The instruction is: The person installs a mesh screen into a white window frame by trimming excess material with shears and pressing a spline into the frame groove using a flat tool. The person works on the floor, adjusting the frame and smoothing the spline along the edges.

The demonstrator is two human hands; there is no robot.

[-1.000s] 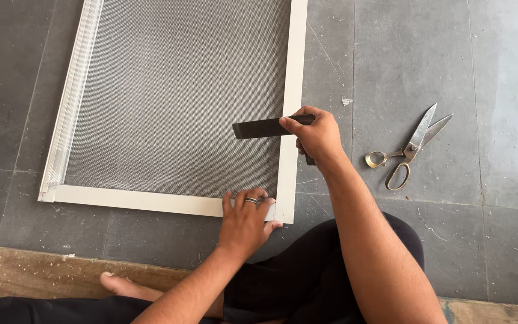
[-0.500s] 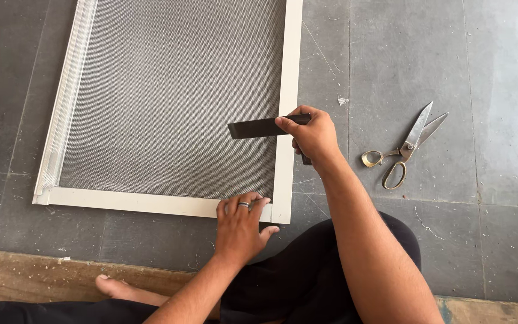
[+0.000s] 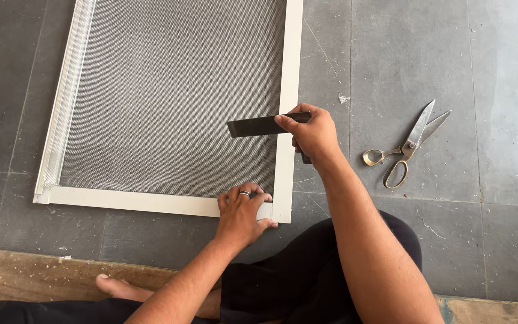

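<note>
A flat dark blade (image 3: pixel 258 126) is clamped in the right hand (image 3: pixel 316 135) at the white screen frame (image 3: pixel 288 72); the left hand (image 3: pixel 241 213), flat and unclasped, pins the corner; steady pressure along the mesh (image 3: pixel 169 90) edge seems called for

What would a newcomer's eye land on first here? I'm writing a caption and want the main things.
First the white frame with grey mesh lying on the grey floor, filling the upper left. At its right rail the right hand holds a flat dark blade over the mesh, while the left hand presses the bottom corner. Scissors lie open on the floor to the right.
</note>
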